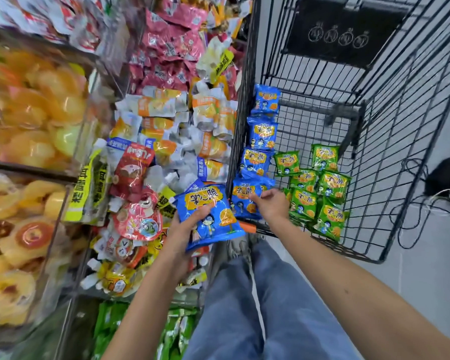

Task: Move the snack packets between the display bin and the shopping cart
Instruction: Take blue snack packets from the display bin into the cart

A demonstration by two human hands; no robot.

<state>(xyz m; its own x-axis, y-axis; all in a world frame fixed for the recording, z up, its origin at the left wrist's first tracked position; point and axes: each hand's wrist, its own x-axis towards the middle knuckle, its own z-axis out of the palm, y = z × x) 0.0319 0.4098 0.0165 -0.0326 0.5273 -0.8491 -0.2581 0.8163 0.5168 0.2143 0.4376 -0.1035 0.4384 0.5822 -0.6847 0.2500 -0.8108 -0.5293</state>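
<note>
My left hand grips a blue snack packet just left of the black wire shopping cart, above the edge of the display bin. My right hand reaches inside the cart and pinches another blue packet at the near left corner. Three more blue packets stand in a row along the cart's left wall. Several green packets lie on the cart floor to the right of my right hand.
The bin holds mixed orange, white, red and yellow pouches. Tubs of jelly cups fill the shelves at far left. Green packets sit in a lower bin. My jeans-clad legs stand between bin and cart. Black cables trail on the floor at right.
</note>
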